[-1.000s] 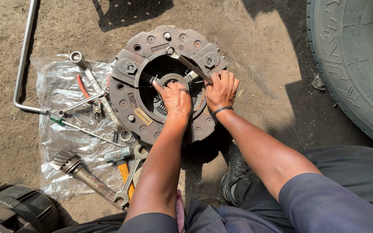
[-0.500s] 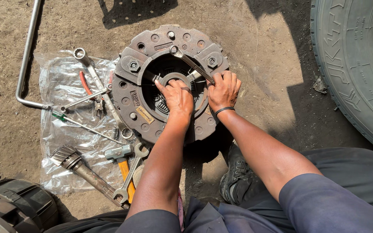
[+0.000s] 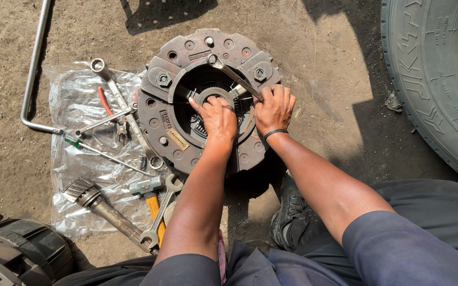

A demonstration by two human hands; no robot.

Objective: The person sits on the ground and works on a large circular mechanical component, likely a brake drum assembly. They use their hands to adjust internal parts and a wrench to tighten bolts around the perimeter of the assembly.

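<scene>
The right hand (image 3: 274,109) has its grip closed on a spanner (image 3: 234,77) laid across the rusty clutch plate (image 3: 160,114) on the dirt ground (image 3: 324,58). The left hand (image 3: 217,117) presses flat at its hub, holding nothing. A gold oblong label (image 3: 178,139) sits on the rim, and a clear plastic bag (image 3: 78,114) lies just left.

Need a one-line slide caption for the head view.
Right hand holds a wrench across a rusty clutch plate on the dirt; left hand rests at its centre.

Outdoor dirt ground (image 3: 335,69) in hard sunlight, dark shadows along the top edge; a large black tyre (image 3: 441,79) fills the frame's right.
</scene>
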